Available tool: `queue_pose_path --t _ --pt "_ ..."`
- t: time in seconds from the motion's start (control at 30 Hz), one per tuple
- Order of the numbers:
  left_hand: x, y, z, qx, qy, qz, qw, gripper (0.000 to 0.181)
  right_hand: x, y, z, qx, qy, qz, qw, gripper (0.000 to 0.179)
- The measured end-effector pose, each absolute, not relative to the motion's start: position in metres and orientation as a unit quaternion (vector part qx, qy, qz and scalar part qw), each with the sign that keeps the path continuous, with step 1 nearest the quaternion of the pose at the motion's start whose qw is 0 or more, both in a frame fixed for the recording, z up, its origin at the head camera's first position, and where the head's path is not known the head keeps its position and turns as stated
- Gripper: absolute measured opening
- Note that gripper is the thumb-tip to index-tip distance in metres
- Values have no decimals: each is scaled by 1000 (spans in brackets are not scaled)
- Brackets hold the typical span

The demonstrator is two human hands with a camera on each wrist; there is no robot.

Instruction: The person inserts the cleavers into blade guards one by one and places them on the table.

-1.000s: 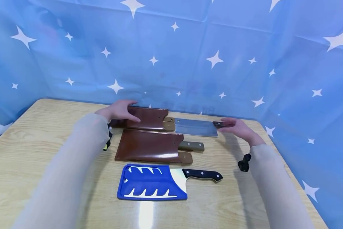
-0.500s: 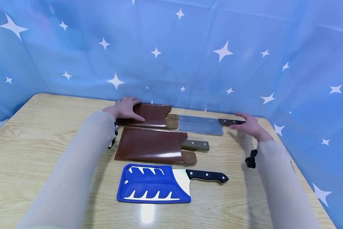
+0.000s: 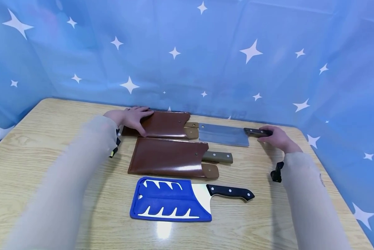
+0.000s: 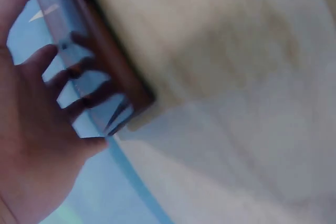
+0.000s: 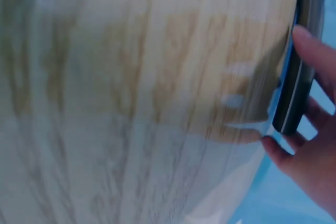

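At the back of the table, my left hand (image 3: pixel 131 117) lies spread over the closed end of a brown leather knife sheath (image 3: pixel 168 125). In the left wrist view its fingers are apart and mirrored in the glossy leather. A bare cleaver (image 3: pixel 223 134) lies flat right of that sheath, blade toward it and dark handle pointing right. My right hand (image 3: pixel 275 138) is around the handle's end, thumb on the near side and fingers on the far side. In the right wrist view the thumb touches the dark handle (image 5: pixel 296 77). The gap between sheath mouth and blade is tiny.
A second brown sheath (image 3: pixel 168 156) in front has an olive knife handle (image 3: pixel 218 157) sticking out. Nearest lies a black-handled cleaver (image 3: pixel 230 191) in a blue blade cover (image 3: pixel 168 200). A blue star-patterned cloth (image 3: pixel 205 59) hangs behind the wood-grain table (image 3: pixel 252 229).
The head view has shifted slightly. My right hand slid outward along the cleaver's handle, then came back in around its end. My left hand moved left on the sheath. The knives stay put.
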State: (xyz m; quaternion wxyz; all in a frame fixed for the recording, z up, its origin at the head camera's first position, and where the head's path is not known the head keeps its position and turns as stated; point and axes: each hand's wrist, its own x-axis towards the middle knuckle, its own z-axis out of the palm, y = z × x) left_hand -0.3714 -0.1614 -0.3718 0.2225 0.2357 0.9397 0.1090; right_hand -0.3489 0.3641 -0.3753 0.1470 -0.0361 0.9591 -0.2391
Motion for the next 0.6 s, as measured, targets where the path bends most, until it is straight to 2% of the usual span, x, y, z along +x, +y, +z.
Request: queue_pose_path --t 0.07,0.17,0.33,0.6 --pt "-370 -163 -367 242 934 103 241 104 -348 367 -375 -44 961 -237 138 52" --pt "-368 -163 -363 250 933 100 240 108 -345 374 -375 -47 959 -238 145 49" --pt "-364 -163 -363 232 942 97 221 115 -336 388 -376 -53 945 -274 170 54" --pt "-366 -163 -373 235 948 108 185 113 -327 399 -375 -51 943 -278 176 61"
